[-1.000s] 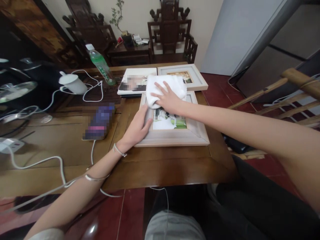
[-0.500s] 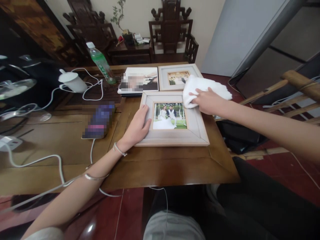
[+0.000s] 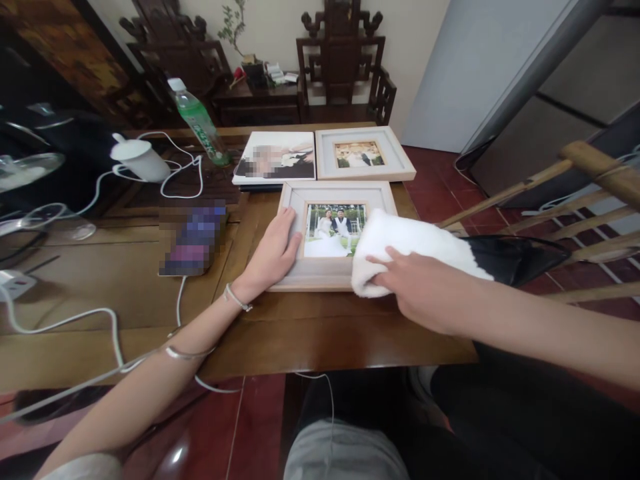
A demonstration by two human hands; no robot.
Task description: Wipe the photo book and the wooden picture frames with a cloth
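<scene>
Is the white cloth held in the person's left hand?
No, the right hand holds the white cloth, while the left hand rests on the nearest picture frame.

- Place: home, as furnishings show
- Chairs point(image 3: 341, 57), carved, dark wood
- Table point(image 3: 320, 340), wooden
- Plant point(image 3: 233, 30), potted
- Photo frames point(image 3: 330, 230), on table
- Cup point(image 3: 145, 161), white, lidded
- Floor point(image 3: 257, 420), red-tiled

Counter point(image 3: 320, 333): brown wood
Pale frame point(image 3: 315, 270): flat on the right
Phone point(image 3: 194, 240): left of frame
White cable point(image 3: 115, 330): left, near edge
</scene>
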